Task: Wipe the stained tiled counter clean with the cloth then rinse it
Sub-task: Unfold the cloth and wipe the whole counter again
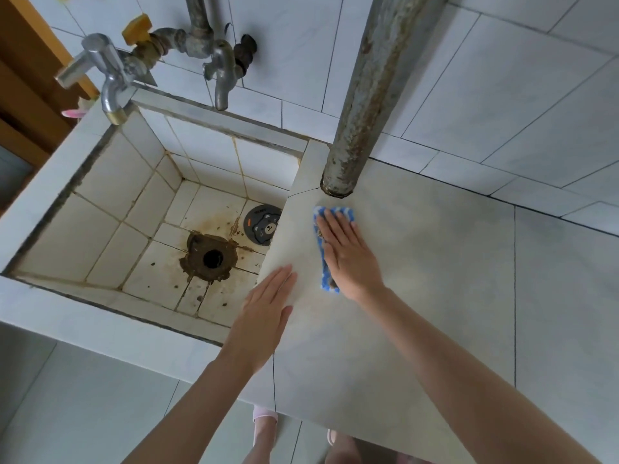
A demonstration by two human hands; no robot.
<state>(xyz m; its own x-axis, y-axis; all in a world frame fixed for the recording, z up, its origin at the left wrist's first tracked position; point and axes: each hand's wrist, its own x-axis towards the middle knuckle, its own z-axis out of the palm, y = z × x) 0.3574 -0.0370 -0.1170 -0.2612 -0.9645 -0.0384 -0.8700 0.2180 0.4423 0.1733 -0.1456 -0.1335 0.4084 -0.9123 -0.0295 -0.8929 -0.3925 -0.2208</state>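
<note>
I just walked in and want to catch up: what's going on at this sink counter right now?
A person is wiping the tiled counter. The right hand presses flat on a blue-and-white cloth just below the rusty pipe. The left hand rests flat at the counter's edge beside the sink basin. The basin is stained around its drain, and no water shows at the taps, so the rinse is not yet done.

Soft even daylight — edges bowed, slightly blurred.
</note>
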